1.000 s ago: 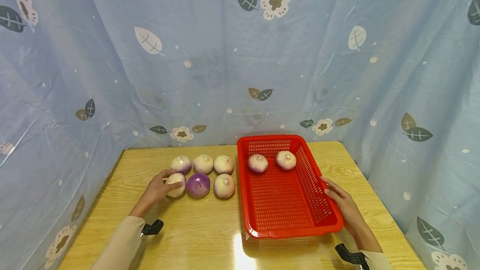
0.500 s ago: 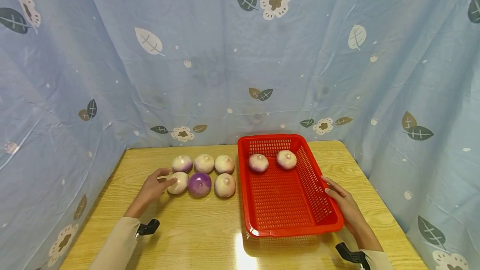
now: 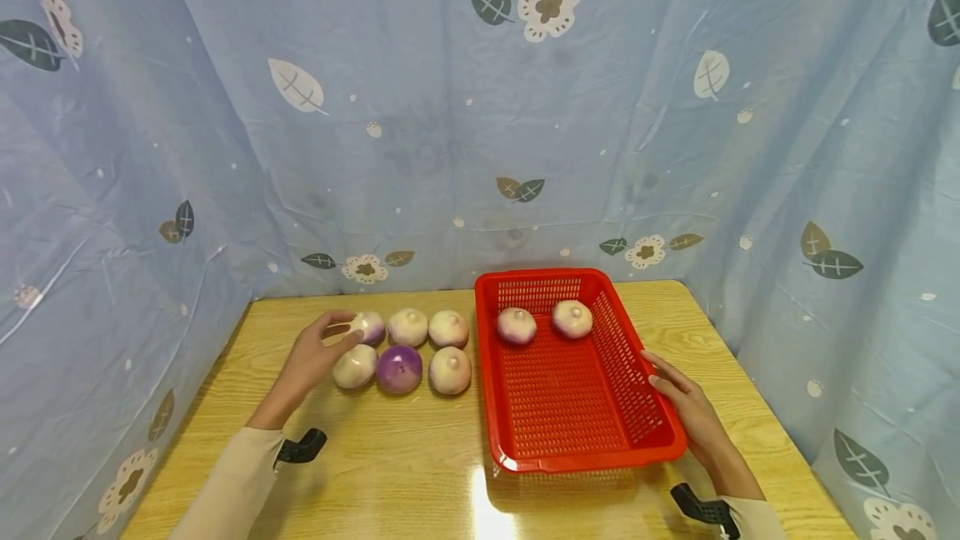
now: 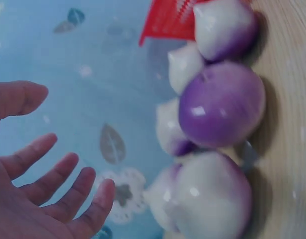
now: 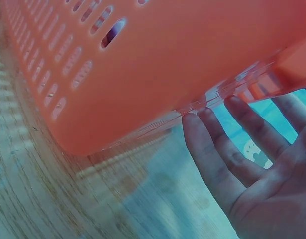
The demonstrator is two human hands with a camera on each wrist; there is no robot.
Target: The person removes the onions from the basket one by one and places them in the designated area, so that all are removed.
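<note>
Six turnip-like bulbs lie in two rows on the wooden table (image 3: 390,457). One of them is a purple bulb (image 3: 398,368) in the front row, and it fills the left wrist view (image 4: 222,104). My left hand (image 3: 347,329) hovers with spread fingers (image 4: 53,179) at the back-left bulb (image 3: 369,326), just above the front-left bulb (image 3: 355,366). Whether it touches either one is unclear. A red basket (image 3: 660,427) holds two pale bulbs (image 3: 517,326) at its far end. My right hand (image 3: 675,394) lies flat against the basket's right wall (image 5: 143,59), its fingers (image 5: 217,159) straight.
A blue flowered cloth (image 3: 480,107) hangs close behind the table and along both sides. The basket stands at the right half of the table, next to the bulb rows. Bare wood (image 3: 405,473) lies in front of the bulbs.
My left hand has left the front-left bulb and moved back toward the back-left bulb, fingers spreading. The right hand and the basket have not moved.
</note>
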